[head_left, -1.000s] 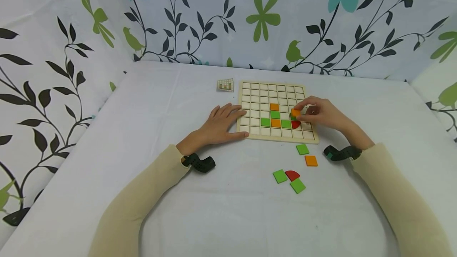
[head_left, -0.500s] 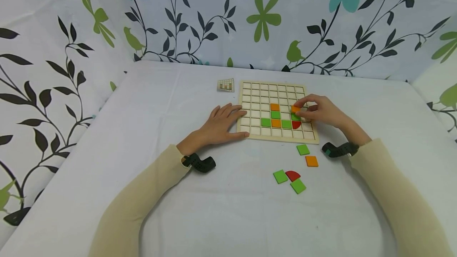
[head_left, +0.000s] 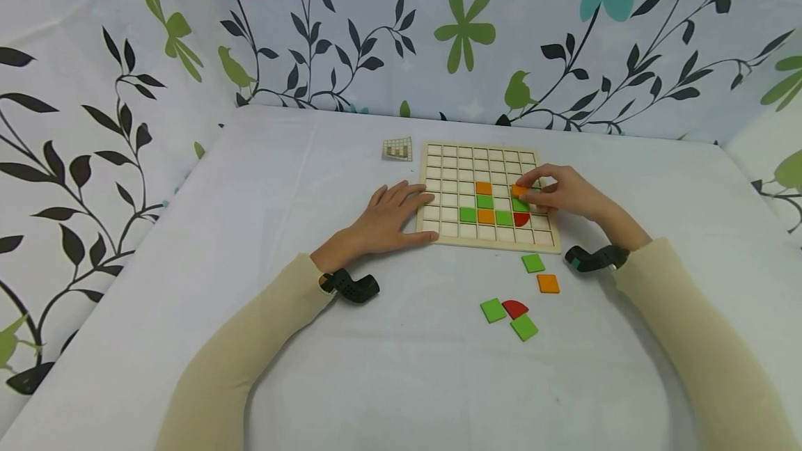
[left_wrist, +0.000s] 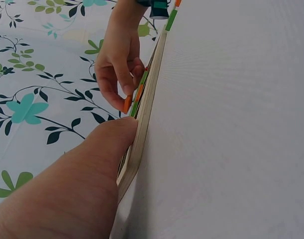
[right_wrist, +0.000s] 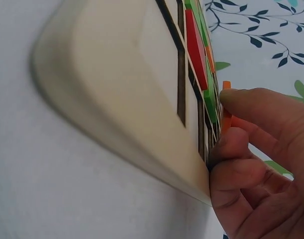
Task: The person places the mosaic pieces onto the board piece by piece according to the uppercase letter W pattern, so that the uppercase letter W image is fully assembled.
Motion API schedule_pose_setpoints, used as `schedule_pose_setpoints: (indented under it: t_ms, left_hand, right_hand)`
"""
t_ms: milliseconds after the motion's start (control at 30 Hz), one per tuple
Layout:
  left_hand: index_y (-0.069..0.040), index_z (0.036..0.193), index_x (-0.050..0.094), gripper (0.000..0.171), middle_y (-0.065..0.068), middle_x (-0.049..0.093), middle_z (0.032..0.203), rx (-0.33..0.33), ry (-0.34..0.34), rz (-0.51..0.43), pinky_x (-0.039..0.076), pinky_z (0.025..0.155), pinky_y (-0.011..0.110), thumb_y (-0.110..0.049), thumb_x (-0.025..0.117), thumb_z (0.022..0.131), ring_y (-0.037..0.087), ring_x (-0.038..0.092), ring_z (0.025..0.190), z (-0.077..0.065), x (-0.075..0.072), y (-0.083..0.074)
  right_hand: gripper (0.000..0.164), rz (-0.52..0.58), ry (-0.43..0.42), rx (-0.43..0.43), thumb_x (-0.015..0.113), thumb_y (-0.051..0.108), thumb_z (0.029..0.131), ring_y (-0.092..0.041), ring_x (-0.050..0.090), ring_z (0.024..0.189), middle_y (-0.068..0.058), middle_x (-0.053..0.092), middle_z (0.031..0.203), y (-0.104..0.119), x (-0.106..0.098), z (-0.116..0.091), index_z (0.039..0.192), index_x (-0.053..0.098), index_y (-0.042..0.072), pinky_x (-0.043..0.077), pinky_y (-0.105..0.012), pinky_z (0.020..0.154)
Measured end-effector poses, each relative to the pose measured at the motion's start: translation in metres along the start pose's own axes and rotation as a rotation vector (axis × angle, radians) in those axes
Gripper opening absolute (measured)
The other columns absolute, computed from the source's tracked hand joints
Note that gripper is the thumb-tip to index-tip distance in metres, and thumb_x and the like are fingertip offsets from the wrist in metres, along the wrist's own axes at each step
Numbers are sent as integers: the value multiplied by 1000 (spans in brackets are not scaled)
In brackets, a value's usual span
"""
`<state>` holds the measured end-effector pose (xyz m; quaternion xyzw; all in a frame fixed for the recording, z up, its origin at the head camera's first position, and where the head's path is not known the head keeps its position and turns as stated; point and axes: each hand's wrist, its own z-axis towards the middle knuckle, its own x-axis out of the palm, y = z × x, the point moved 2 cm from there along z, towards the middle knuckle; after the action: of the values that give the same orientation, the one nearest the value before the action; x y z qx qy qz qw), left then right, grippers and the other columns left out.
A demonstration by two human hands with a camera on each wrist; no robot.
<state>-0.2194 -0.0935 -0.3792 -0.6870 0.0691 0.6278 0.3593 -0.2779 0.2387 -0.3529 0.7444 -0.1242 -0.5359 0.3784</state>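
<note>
My right hand (head_left: 567, 193) pinches an orange square tile (head_left: 518, 191) between thumb and fingers at the right part of a wooden grid board (head_left: 447, 190). The right wrist view shows this orange tile (right_wrist: 227, 85) standing slightly proud of the board's surface. Just nearer me lie a green square tile (head_left: 520, 205) and a red quarter-round tile (head_left: 521, 219) in the grid. My left hand (head_left: 388, 221) is spread flat at the board's left edge, thumb and fingertips touching its rim. More green and orange squares sit mid-board, including an orange one (head_left: 484, 188).
In front of the board lie loose tiles: a green square (head_left: 533, 263), an orange square (head_left: 548, 284), a red quarter-round (head_left: 515, 309) and two more green squares, one (head_left: 493, 310) left of the red piece. A small pattern card (head_left: 397, 149) lies beyond my left hand.
My right hand has shifted the orange tile slightly away from me, leaving more of the green tile below it visible. The left hand stays in place at the board's edge.
</note>
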Motion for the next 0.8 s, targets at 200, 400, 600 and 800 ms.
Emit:
schedule_pose_setpoints:
  t_ms: [200, 400, 600, 800]
  left_hand:
    - [-17, 150, 38, 72, 6, 27, 158, -1, -2, 1, 6, 117, 55, -53, 60, 92, 33, 13, 149, 0, -1, -1]
    - [-18, 151, 38, 72, 6, 27, 158, 0, 0, 5, 5, 117, 55, -53, 60, 92, 32, 12, 149, 0, 0, 0]
    - [-18, 151, 37, 73, 6, 27, 158, -1, 1, 8, 5, 117, 55, -54, 59, 92, 32, 12, 149, 1, 0, 0]
    - [-18, 151, 37, 73, 6, 27, 158, 2, -1, 9, 5, 117, 55, -54, 59, 92, 32, 12, 149, 1, 1, 2]
  right_hand:
    - [41, -15, 3, 73, 66, 26, 95, -22, 60, 81, -18, 52, 128, -2, -1, 3, 128, 59, 3, 49, -24, 62]
    - [42, -6, 8, 102, 67, 28, 94, -19, 58, 72, -18, 53, 126, -3, -3, 5, 128, 60, 4, 46, -25, 59]
    - [43, 15, 19, 101, 67, 27, 94, -18, 56, 67, -18, 50, 126, -4, -3, 6, 129, 59, 4, 45, -25, 55]
    - [42, 24, 23, 118, 65, 26, 95, -18, 55, 66, -17, 49, 127, -6, -2, 6, 131, 58, 5, 45, -25, 56]
